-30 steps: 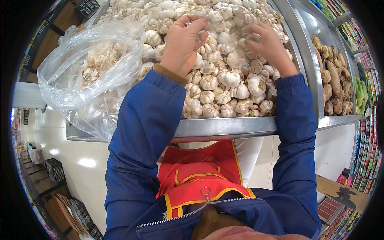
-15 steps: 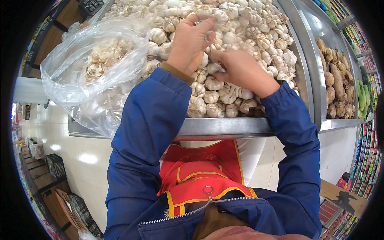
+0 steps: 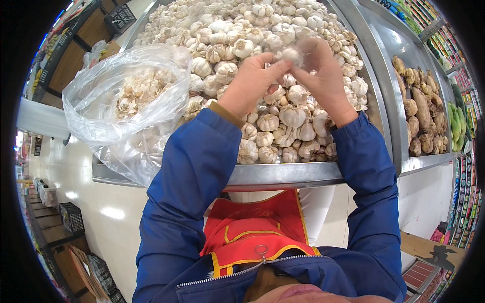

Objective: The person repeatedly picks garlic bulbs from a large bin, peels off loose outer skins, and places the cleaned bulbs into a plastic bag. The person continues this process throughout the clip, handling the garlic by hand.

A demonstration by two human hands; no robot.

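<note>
A clear plastic bag [image 3: 88, 118] obstructs the left front corner of the metal bin [image 3: 283, 174] and overhangs its front edge. Both sleeves [image 3: 194, 151] cross that edge; between them, access is open over the front garlic bulbs [image 3: 293, 117]. Farther back, the left hand [image 3: 250, 83] and right hand [image 3: 326, 76] meet, blocking the middle. A raised metal wall [image 3: 378, 108] bounds the right edge.

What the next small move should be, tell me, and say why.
Probably rub any loose skin off the garlic bulb: the left hand and right hand seem to meet around it, and the clear bag at left holds papery skins.
</note>
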